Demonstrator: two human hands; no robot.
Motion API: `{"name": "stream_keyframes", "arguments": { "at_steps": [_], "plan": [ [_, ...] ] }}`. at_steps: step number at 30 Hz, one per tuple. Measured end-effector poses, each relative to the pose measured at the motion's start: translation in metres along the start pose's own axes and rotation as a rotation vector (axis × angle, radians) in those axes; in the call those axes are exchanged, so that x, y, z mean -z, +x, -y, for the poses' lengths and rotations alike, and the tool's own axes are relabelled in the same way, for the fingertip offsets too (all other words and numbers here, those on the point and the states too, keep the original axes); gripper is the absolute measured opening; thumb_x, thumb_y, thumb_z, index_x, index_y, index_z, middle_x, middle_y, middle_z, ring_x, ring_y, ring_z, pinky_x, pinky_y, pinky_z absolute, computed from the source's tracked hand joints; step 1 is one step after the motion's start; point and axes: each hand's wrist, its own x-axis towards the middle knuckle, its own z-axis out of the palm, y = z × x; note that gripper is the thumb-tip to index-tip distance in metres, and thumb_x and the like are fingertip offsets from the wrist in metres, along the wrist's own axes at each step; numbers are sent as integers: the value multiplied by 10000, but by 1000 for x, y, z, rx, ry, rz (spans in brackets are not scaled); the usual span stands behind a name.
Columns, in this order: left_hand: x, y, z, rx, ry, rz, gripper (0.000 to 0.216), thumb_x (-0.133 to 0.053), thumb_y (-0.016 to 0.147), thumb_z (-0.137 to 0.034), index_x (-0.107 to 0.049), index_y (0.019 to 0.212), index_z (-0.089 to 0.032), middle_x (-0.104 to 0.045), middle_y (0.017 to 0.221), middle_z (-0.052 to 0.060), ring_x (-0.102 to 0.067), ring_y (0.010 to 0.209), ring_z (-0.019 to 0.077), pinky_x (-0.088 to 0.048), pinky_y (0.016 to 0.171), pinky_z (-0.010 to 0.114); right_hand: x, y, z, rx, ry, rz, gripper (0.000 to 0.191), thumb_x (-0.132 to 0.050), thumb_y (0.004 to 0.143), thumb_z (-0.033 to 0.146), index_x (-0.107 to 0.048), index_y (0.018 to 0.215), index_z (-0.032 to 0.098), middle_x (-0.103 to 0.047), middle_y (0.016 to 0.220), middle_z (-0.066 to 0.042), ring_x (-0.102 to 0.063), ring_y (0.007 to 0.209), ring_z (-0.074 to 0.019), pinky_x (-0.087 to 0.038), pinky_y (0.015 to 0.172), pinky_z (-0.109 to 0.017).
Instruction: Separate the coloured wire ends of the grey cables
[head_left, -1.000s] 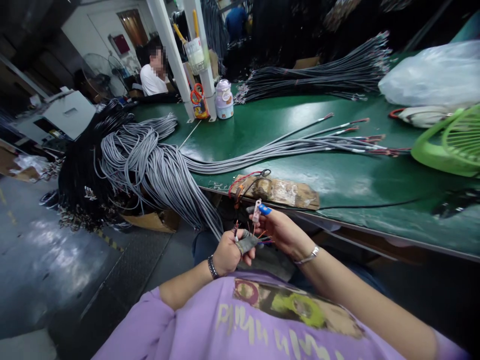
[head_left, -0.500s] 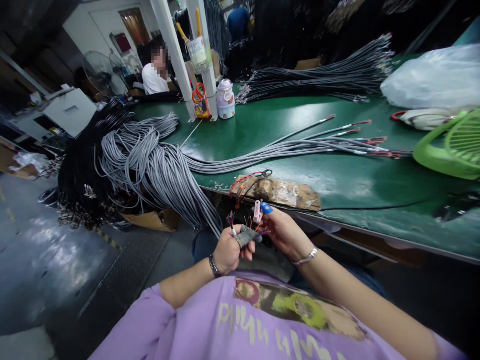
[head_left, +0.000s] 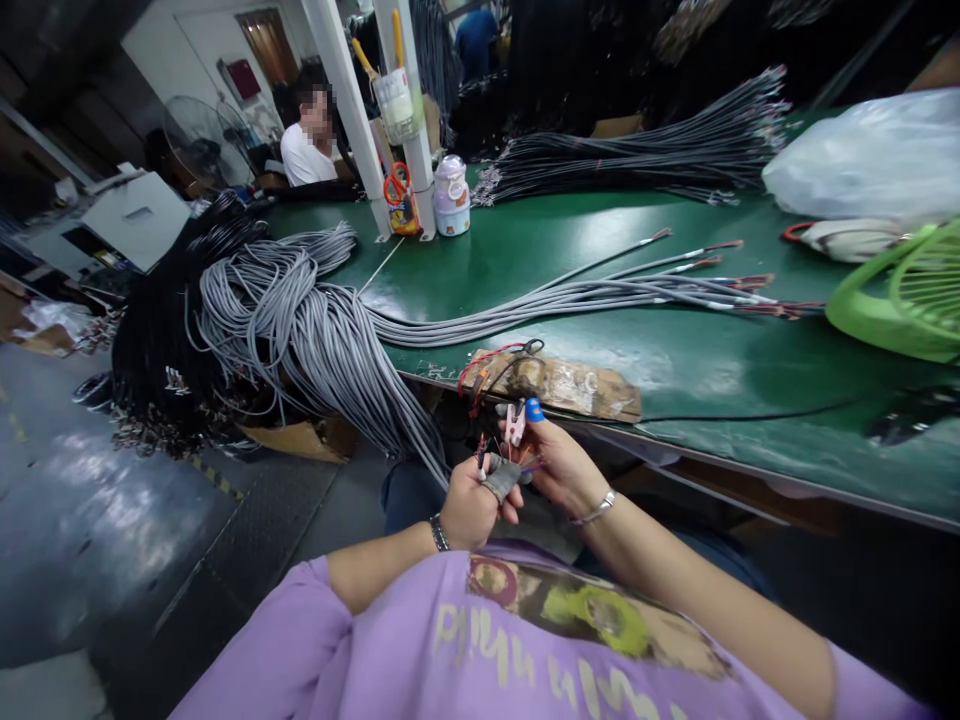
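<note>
My left hand, grey covers on its fingertips, is closed round the end of a grey cable whose thin coloured wires fan out past the thumb. Close by on the right, my right hand pinches a small pale pink plastic piece, which looks like a connector or clip. A blue wrap covers one of its fingertips. Both hands are at the bench's front edge, the wire ends between them. The fingers hide where the wires and the pink piece meet.
A worn wooden block with red and black leads lies at the edge of the green bench. Grey cables drape over the left side. A green fan, a plastic bag and black cable bundles lie further off.
My left hand has shifted slightly right, bringing the wires closer to the pink piece. My right hand has moved slightly left and its fingers have curled in more.
</note>
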Motion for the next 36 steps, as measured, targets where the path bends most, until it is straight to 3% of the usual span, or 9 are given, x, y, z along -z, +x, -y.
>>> {"name": "stream_keyframes", "arguments": {
  "at_steps": [6, 9, 13, 18, 23, 28, 36],
  "plan": [
    [4, -2, 2, 5, 25, 4, 396, -671, 715, -522, -546, 680, -148, -582, 541, -17, -484, 350, 62, -277, 351, 179, 1, -1, -5, -20, 9, -11, 338, -708, 731, 546, -653, 768, 215, -665, 684, -10, -564, 537, -127, -487, 511, -256],
    [8, -4, 2, -4, 36, 9, 425, -657, 722, -553, -540, 662, -149, -574, 530, -16, -480, 347, 63, -291, 352, 182, 7, -6, -5, -40, -20, 47, 384, -668, 737, 596, -651, 780, 214, -661, 725, -23, -564, 578, -136, -482, 539, -261],
    [16, -7, 4, -24, 98, 13, 434, -630, 749, -555, -525, 630, -151, -555, 502, -15, -490, 360, 68, -299, 363, 179, 16, -17, 1, -34, -279, 157, 456, -700, 675, 624, -638, 792, 187, -648, 732, -29, -569, 630, -146, -459, 585, -273],
    [21, -6, 12, -19, 151, 17, 351, -638, 751, -475, -529, 658, -155, -588, 545, -7, -512, 387, 72, -340, 382, 180, 12, -34, 9, 104, -725, 250, 385, -780, 641, 487, -622, 781, 166, -637, 687, -7, -545, 630, -138, -430, 603, -263],
    [19, -5, 12, -2, 169, 68, 297, -657, 728, -419, -534, 665, -156, -588, 548, -12, -520, 389, 75, -348, 383, 178, 6, -40, 7, 114, -782, 292, 344, -712, 700, 505, -594, 717, 183, -643, 609, -2, -574, 565, -152, -467, 588, -285],
    [22, -4, 6, 147, 185, 235, 376, -700, 669, -484, -538, 638, -146, -583, 504, 4, -520, 366, 90, -310, 356, 180, 10, -42, 7, 110, -865, 320, 327, -718, 695, 482, -688, 738, 159, -688, 675, -25, -603, 613, -157, -476, 624, -276],
    [22, -4, 8, 129, 183, 187, 473, -681, 673, -586, -542, 610, -139, -593, 527, 17, -538, 397, 91, -317, 379, 180, 13, -46, 5, 164, -880, 179, 390, -695, 683, 545, -709, 731, 158, -704, 692, -42, -607, 639, -174, -483, 652, -296]
  ]
}}
